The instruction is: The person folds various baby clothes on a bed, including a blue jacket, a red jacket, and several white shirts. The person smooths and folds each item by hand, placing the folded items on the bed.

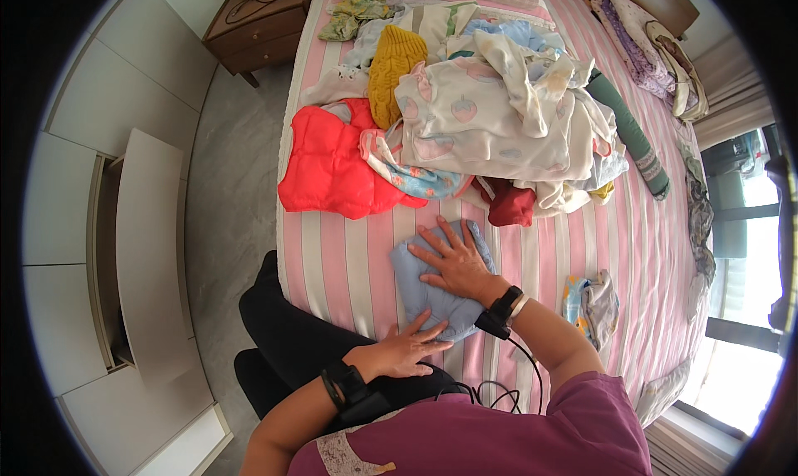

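Observation:
A folded blue-grey padded garment (414,287) lies on the pink-and-white striped bedspread (336,258) right before me. My right hand (455,261) presses flat on its upper part, fingers spread. At its near lower edge rests my left hand (405,348), fingers apart, with the fingertips touching the cloth. Neither hand grips anything. Just beyond the garment is a heap of clothes: a red quilted vest (336,164), a mustard cable-knit piece (396,70), a white strawberry-print top (474,114) and a dark red cloth item (512,205).
Two small folded garments (598,307) lie to the right. A green bolster (629,133) and folded bedding (636,52) sit farther back. On the left, a white cabinet drawer (146,258) stands pulled out, and a wooden nightstand (259,33) is beside the bed. A black cable (533,357) hangs from my right wrist.

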